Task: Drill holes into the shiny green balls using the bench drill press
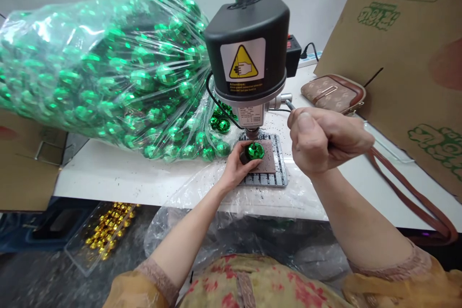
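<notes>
A shiny green faceted ball (pixel 255 151) sits on a brown pad (pixel 267 163) under the black drill press (pixel 249 43). Around its left and front sides are the thumb and fingers of my left hand (pixel 240 163), gripping it directly below the chuck. The drill bit reaches down to the top of the ball. My right hand (pixel 317 142) is closed in a fist on the end of the press's metal lever (pixel 288 103), to the right of the machine; most of the grip is hidden by the fingers. The pad lies on a slotted metal base (pixel 282 173) strewn with dark shavings.
A large clear bag of green balls (pixel 144 77) leans at the left, with loose green balls (pixel 224 125) beside the press. A patterned purse (pixel 334 92), its brown strap (pixel 415 192) and a cardboard box (pixel 407 57) are at right. Gold balls (pixel 110 226) lie in a bin below.
</notes>
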Demonstrator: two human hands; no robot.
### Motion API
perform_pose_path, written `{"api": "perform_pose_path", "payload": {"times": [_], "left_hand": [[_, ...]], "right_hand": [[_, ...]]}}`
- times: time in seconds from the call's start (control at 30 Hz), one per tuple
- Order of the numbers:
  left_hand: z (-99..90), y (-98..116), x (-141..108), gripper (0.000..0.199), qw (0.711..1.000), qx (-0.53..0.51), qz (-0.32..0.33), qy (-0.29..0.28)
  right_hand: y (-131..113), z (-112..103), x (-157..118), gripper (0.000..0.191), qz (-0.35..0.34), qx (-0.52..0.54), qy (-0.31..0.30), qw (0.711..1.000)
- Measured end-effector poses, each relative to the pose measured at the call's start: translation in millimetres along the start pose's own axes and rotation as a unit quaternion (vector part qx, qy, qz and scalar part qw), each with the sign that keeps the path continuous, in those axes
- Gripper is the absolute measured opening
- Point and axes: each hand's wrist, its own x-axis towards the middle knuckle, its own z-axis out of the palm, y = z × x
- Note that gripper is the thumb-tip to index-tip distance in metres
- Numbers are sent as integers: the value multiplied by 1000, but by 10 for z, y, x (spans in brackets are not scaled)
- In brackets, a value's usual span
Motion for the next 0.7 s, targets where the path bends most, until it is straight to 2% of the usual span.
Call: {"api": "perform_pose_path", "payload": {"times": [0.17,0.37,0.47,0.57,0.7], "left_hand": [[6,6,0,55,1000,2,-4,3],[9,-16,-3,55,1000,4,-2,9],[13,-24,-7,55,1000,5,-8,11],[27,-37,2,55,999,4,-28,20],[76,-6,-7,54,998,-5,-41,52]], "right_hand": [[98,-4,-31,48,-45,9,15,999],[98,-70,-80,47,-83,41,-37,995],[1,-31,29,46,-35,29,-33,998],[-61,78,291,48,68,41,20,997],[-10,202,658,49,186,56,18,981]]}}
